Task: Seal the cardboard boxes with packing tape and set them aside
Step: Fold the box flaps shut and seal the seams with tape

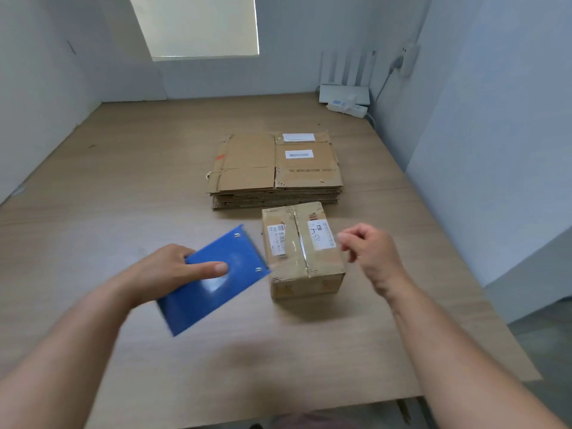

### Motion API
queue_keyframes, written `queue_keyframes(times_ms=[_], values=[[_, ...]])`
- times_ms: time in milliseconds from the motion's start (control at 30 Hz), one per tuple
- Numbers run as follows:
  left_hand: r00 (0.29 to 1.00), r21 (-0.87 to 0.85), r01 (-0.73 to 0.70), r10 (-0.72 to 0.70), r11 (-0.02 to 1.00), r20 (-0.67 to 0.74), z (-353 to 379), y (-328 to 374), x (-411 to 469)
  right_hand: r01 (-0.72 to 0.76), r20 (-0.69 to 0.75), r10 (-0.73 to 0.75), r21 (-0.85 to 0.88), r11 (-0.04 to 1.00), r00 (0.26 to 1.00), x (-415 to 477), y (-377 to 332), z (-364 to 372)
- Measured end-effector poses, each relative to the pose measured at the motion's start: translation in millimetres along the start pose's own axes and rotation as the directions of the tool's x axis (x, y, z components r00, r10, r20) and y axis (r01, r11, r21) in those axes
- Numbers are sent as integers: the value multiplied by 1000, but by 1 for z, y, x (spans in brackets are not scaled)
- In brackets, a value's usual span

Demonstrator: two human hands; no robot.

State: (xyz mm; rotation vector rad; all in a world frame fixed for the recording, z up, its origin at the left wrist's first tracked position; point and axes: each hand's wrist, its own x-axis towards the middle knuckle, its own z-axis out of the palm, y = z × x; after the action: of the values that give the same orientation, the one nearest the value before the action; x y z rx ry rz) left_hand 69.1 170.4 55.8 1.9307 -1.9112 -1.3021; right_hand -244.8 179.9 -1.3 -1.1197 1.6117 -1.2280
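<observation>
Open tabletop (pixel 93 187) along the left and near front. Straight ahead, blocked by 1 taped box (pixel 305 258) with a stack of flattened cartons (pixel 275 168) just behind. Far right corner taken by a router (pixel 343 92).

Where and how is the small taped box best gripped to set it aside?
Take the small taped box from above, thumb and fingers on its long side faces: it lies flat, closed, and looks narrow enough. The right hand is beside it; the left hand holds the blue tape dispenser.
</observation>
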Motion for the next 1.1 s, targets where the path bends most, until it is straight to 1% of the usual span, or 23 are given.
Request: queue_keyframes(times_ms=[33, 67, 167, 267, 400, 567, 767, 900, 1000, 1100], values=[[999, 33, 32, -32, 999, 3, -10, -8, -4, -27, -41, 27, 1, 1000, 999, 2, 7, -13], [998, 68, 66, -67, 995, 21, -16, -14, -6, -56, -49, 56, -13, 998, 997, 2, 15, -21], [989, 172, 124, -136, 977, 58, -15, -16, 1, -156, -34, 155, -11, 988, 987, -2, 37, -23], [984, 232, 159, -172, 960, 35, -5, -10, 14, -203, -52, 203, 8, 979, 978, -5, 48, -16], [977, 327, 193, -210, 925, 17, 2, -5, 25, -221, -84, 218, -39, 974, 972, -3, 59, -11], [968, 441, 247, -244, 863, -65, 15, -6, 46, -285, -119, 275, -78, 955, 954, 0, 69, -6], [961, 506, 268, -266, 820, -78, 28, 2, 64, -358, -152, 345, -64, 932, 926, 4, 77, -8], [952, 543, 287, -298, 789, -72, 36, 2, 76, -419, -117, 411, -56, 906, 904, 7, 81, -2], [950, 537, 293, -305, 791, -69, 47, 4, 84, -462, -65, 459, -31, 886, 886, 9, 80, -1], [950, 530, 292, -306, 796, -63, 53, 10, 89, -508, -39, 507, -111, 854, 861, 10, 78, -3]])
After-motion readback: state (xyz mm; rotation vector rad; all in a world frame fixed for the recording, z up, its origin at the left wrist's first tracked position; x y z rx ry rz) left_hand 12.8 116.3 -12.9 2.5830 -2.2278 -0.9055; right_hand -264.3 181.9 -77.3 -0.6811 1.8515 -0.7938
